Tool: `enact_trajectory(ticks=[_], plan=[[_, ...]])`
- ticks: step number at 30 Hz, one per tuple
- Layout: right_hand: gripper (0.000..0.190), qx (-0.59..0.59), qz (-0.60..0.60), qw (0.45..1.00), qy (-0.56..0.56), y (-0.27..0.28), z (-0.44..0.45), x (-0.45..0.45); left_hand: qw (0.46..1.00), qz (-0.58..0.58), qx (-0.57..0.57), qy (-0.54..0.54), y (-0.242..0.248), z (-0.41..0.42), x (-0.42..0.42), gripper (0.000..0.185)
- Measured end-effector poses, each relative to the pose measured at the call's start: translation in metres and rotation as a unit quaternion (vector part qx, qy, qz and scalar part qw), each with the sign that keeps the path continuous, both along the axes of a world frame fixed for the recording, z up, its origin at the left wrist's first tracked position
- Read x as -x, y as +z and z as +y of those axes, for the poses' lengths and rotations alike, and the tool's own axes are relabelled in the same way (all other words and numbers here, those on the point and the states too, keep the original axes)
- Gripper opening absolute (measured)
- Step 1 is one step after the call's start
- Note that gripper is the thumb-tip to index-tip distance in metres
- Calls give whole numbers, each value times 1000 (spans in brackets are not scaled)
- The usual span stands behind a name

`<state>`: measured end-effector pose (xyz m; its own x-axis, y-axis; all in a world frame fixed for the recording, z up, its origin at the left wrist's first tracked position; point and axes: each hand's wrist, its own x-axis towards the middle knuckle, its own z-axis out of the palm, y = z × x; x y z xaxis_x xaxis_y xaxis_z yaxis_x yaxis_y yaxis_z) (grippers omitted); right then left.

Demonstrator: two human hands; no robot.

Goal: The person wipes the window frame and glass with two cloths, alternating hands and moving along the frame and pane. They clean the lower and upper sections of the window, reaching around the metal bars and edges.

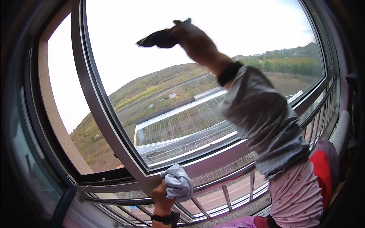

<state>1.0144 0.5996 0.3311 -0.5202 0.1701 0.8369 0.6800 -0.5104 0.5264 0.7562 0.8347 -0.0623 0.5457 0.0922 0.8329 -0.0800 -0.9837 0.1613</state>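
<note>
My right hand (196,40) is raised in front of the large window pane (128,65), holding a dark, limp, cloth-like piece (161,39). That piece is backlit and slightly blurred, so its material is unclear, and I cannot tell whether it touches the glass. A black band and a grey sleeve (256,105) cover the wrist and forearm. Low down, my left hand (163,196) grips a crumpled light-blue cloth (178,182) just below the lower-left corner of the pane's frame (148,171). It is close to the metal handrail (211,185); any contact there is hidden.
Metal bars (226,196) run under the rail, above a speckled stone sill (245,212). At left, a narrow window opening (77,114) adjoins a dark-framed sash (37,159). Red fabric (322,168) and a pale roll (340,128) lie at right. Netted structures (182,122) and hills appear outside.
</note>
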Motion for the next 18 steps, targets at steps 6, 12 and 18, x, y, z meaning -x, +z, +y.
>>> enact_trajectory(ticks=[6, 12, 18], plan=[[27, -233, 200, 952, 1, -5, -176, -115, 1000, -6, -6, 1, 0, -3, 0, 35], [36, -321, 320, 872, -186, -31, -226, -149, 1000, 5, -7, 13, 2, -6, 1, 39], [37, -267, 207, 925, -175, 42, -145, -118, 999, 30, -28, -14, 4, -6, 7, 37]])
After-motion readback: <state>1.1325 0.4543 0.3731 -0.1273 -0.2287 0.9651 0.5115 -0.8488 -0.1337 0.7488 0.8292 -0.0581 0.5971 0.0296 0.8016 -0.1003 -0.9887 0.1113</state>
